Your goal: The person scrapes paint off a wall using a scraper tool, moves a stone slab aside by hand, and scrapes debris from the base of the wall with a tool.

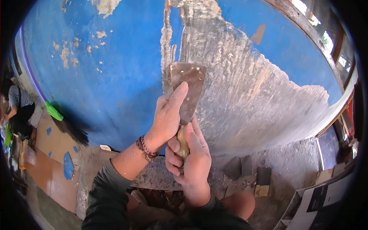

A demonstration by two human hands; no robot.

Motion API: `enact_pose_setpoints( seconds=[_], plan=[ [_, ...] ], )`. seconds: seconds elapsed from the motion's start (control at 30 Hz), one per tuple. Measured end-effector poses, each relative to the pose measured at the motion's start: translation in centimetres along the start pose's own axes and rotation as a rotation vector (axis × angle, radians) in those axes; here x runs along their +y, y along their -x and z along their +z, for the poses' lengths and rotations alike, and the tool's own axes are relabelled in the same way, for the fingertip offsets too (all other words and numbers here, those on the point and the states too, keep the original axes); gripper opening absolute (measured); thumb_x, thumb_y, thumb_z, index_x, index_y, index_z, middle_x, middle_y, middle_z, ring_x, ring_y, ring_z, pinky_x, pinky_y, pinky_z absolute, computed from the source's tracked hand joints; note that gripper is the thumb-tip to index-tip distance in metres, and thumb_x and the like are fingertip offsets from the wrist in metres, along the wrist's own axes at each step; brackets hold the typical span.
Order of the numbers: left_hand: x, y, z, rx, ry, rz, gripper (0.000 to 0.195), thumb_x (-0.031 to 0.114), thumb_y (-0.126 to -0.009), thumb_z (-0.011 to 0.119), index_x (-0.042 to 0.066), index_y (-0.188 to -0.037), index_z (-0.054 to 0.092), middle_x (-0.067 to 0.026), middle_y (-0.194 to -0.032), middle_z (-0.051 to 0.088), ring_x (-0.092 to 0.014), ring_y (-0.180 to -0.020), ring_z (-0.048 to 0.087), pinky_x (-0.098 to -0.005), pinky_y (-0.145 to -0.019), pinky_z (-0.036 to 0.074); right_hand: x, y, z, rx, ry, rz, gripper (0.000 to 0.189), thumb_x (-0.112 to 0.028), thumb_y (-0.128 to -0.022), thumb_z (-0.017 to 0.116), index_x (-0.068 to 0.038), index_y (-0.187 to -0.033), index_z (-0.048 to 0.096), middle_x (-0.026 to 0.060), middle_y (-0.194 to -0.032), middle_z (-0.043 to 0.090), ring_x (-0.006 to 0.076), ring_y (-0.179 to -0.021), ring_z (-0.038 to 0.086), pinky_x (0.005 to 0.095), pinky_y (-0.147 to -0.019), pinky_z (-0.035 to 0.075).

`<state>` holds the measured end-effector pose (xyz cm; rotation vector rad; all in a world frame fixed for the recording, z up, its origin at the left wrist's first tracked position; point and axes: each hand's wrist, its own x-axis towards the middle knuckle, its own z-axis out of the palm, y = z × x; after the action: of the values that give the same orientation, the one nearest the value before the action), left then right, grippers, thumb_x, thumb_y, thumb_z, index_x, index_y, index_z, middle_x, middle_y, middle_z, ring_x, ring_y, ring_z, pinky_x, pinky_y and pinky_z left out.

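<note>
A putty knife (190, 86) with a wide, worn metal blade points up against the wall (126, 74). My right hand (194, 161) is wrapped around its pale handle (183, 142). On the blade lies the thumb of my left hand (169, 118); the rest of that hand's fingers are hidden behind the metal. Blue paint covers the wall to the left and at the upper right. Around and right of the blade is a bare grey plaster patch (244, 95) with a ragged paint edge. White dust specks cling to my left hand and forearm.
A broom (53, 110) with purple stick and green head leans at the left. Beyond it a person (20, 106) in a striped top sits low. Blue paint flakes (68, 166) and dark sandpaper-like pieces (263, 176) lie on the floor. A box (313, 201) stands at lower right.
</note>
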<state>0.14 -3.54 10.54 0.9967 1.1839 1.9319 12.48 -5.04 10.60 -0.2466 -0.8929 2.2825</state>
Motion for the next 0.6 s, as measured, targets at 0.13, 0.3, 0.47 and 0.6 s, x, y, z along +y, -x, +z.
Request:
enact_pose_setpoints(
  seconds=[0.13,0.3,0.47,0.6],
  plan=[
    [-1.3,0.1,0.5,0.092,-0.081,0.163,0.037,0.036,-0.094,0.051,0.002,-0.085,0.063,0.0028,-0.075,0.059,-0.004,-0.066,0.051,-0.0186,-0.060,0.042,0.9,0.2,-0.6,0.024,0.013,0.006,0.039,-0.025,-0.099,0.033,-0.012,-0.136,0.031,0.0015,-0.070,0.042,0.0068,-0.042,0.032,0.0190,-0.032,0.026],
    [2.3,-0.7,0.2,0.022,-0.151,0.082,0.037,0.035,-0.094,0.052,0.000,-0.096,0.065,0.0017,-0.086,0.061,-0.004,-0.077,0.051,-0.0210,-0.068,0.043,-0.8,-0.4,1.4,0.008,-0.035,0.043,0.032,-0.026,-0.099,0.034,-0.011,-0.126,0.037,0.0011,-0.070,0.041,0.0063,-0.042,0.031,0.0181,-0.032,0.025],
    [-0.1,-0.4,0.9,0.117,-0.137,0.237,0.038,0.032,-0.094,0.052,-0.002,-0.103,0.064,-0.0004,-0.092,0.062,-0.005,-0.079,0.052,-0.0219,-0.070,0.044,0.4,0.0,-0.1,-0.032,-0.072,0.025,0.029,-0.029,-0.099,0.033,-0.012,-0.122,0.038,0.0007,-0.070,0.041,0.0055,-0.042,0.030,0.0177,-0.031,0.023],
    [1.4,-1.7,1.4,0.072,-0.146,0.268,0.036,0.032,-0.094,0.053,-0.002,-0.101,0.064,0.0004,-0.089,0.062,-0.005,-0.076,0.052,-0.0217,-0.067,0.043,-0.7,-0.9,0.8,-0.011,0.005,0.012,0.029,-0.029,-0.099,0.033,-0.013,-0.122,0.039,-0.0004,-0.071,0.041,0.0053,-0.043,0.030,0.0174,-0.031,0.023]
  ],
)
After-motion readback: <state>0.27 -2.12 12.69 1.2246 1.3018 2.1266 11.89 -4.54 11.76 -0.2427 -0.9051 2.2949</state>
